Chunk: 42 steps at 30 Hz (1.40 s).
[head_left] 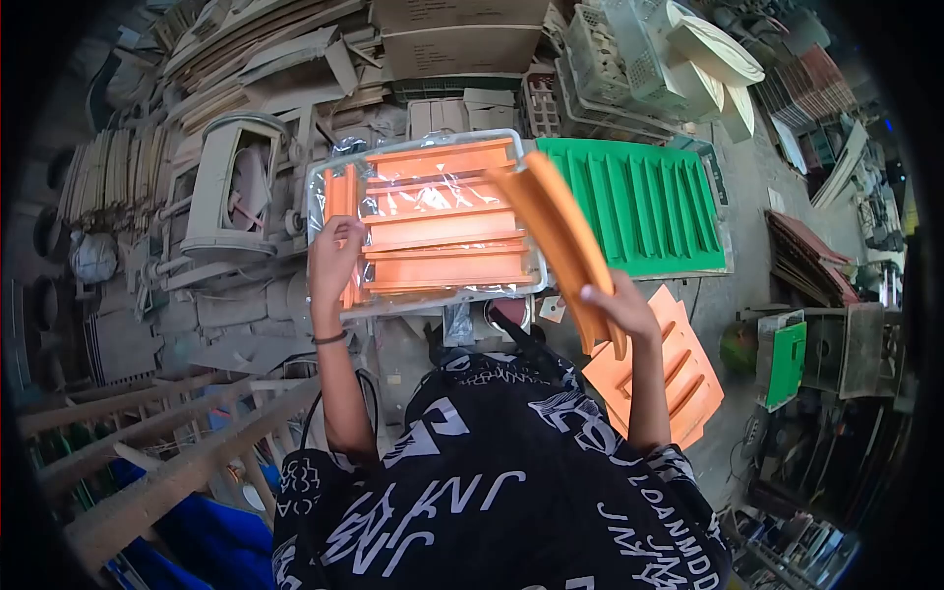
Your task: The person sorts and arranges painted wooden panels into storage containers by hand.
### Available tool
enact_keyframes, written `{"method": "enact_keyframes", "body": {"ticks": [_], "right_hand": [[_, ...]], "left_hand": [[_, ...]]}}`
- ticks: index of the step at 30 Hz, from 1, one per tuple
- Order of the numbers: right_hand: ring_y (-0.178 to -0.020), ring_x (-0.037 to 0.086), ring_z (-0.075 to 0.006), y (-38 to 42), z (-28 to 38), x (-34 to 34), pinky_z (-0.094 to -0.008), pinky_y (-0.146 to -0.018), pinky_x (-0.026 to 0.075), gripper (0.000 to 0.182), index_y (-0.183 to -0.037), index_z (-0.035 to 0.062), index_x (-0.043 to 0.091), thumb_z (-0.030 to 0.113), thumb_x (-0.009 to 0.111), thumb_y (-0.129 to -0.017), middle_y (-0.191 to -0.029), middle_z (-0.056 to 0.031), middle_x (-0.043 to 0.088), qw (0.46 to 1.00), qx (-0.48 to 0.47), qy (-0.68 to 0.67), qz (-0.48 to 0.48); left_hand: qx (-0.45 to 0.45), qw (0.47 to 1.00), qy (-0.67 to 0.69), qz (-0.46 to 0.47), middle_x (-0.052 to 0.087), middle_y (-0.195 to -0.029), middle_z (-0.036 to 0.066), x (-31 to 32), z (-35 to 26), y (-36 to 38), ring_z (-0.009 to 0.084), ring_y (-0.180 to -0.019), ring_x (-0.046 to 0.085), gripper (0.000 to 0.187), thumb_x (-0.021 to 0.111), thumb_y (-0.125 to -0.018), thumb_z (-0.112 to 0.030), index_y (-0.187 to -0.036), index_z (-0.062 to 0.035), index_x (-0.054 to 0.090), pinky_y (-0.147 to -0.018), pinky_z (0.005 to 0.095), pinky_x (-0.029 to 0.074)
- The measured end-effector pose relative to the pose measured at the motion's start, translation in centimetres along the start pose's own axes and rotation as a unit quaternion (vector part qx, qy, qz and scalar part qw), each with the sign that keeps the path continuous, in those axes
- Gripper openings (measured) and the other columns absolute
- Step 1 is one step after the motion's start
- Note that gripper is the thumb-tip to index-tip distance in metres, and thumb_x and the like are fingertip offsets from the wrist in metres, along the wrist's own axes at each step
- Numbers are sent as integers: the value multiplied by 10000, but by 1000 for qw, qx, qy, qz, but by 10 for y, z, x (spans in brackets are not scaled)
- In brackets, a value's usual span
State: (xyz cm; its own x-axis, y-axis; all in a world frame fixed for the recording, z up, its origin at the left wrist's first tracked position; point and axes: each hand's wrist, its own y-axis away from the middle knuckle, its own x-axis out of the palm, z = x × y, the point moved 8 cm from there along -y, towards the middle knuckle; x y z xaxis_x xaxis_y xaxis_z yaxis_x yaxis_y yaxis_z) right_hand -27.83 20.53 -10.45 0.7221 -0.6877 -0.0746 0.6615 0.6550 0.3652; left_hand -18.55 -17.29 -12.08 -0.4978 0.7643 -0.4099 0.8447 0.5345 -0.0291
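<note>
My right hand (626,307) is closed around the lower part of a long, curved orange channel-shaped piece (562,231). This piece slants up and left over the gap between a white tray (433,304) and a green slatted panel (629,206). Inside the tray lie several orange pieces (442,234), partly covered by clear plastic film (393,195). At the tray's left side is my left hand (337,254), its fingers curled beside upright orange strips (350,192). What those fingers pinch, if anything, is hidden.
Orange sheets with slots (678,379) lie below the right hand. Behind the tray stand cardboard boxes (457,44) and plastic crates (600,59). A pale wooden frame (233,187) sits to the left. Wooden rails (187,482) run at lower left, and another green panel (784,362) is at right.
</note>
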Motion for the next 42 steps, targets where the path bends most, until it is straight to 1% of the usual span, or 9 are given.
{"method": "enact_keyframes", "body": {"ticks": [5,11,13,15,17,20,27,39,42], "right_hand": [[-730,559,-91,-19,-10,-26,-242,-658,469,292,-1012,-41,547,177,570,-818,-844,-42,595,994,-11,-90,-54],[-723,548,-81,-27,3,-29,-238,-646,466,275,-998,-34,542,167,574,-813,-853,-35,580,988,-38,-127,-77],[-722,554,-88,-29,-4,-34,-244,-647,471,278,-1001,-37,538,167,571,-815,-851,-43,583,989,-36,-122,-80],[-720,560,-96,-27,-7,-37,-250,-647,475,281,-1004,-40,535,167,568,-818,-849,-51,585,989,-35,-117,-86],[-762,627,-224,-25,-5,-35,-322,-668,530,385,-1067,-73,498,229,520,-829,-894,-169,616,991,-42,-95,-80],[-739,591,-143,-21,-8,-38,-282,-658,496,294,-1011,-59,520,164,556,-823,-860,-94,601,984,-35,-143,-103],[-738,607,-173,-14,-6,-34,-300,-651,507,290,-1004,-61,517,171,545,-831,-858,-125,612,978,-32,-172,-116],[-709,617,-183,-16,-9,-31,-310,-625,518,277,-1003,-53,516,171,532,-840,-850,-139,619,978,-27,-173,-118],[-717,596,-148,-18,-18,-36,-276,-638,496,272,-982,-49,529,173,555,-829,-844,-107,611,976,-28,-172,-131]], "left_hand": [[-92,985,-144,-17,608,-818,162,18,84,-8,274,-787,597,304,609,-754,-194,-962,22,556,-705,360,471],[-72,972,-220,-40,556,-895,189,35,97,-25,349,-850,537,420,595,-742,-171,-1126,-28,502,-778,435,436],[-72,965,-249,-30,531,-950,192,41,102,-30,350,-904,511,422,583,-747,-130,-1157,-75,501,-804,417,428],[-9,956,-291,-32,497,-953,176,47,98,-33,328,-932,482,353,559,-749,-73,-1102,-89,554,-821,393,418],[4,956,-291,-25,480,-943,169,47,94,-35,320,-924,473,317,545,-749,-45,-1062,-86,581,-821,386,415],[36,959,-279,-25,459,-916,156,48,90,-37,308,-896,461,276,522,-746,2,-994,-71,619,-814,379,410],[131,961,-244,-13,454,-906,119,49,95,-41,280,-894,451,297,500,-728,66,-975,-46,621,-799,360,397],[144,954,-261,-13,463,-953,87,49,92,-37,252,-940,440,260,518,-757,-12,-991,-89,600,-816,375,328],[142,950,-277,-12,460,-958,87,49,86,-35,250,-942,437,248,531,-757,-31,-985,-90,610,-815,379,330]]}}
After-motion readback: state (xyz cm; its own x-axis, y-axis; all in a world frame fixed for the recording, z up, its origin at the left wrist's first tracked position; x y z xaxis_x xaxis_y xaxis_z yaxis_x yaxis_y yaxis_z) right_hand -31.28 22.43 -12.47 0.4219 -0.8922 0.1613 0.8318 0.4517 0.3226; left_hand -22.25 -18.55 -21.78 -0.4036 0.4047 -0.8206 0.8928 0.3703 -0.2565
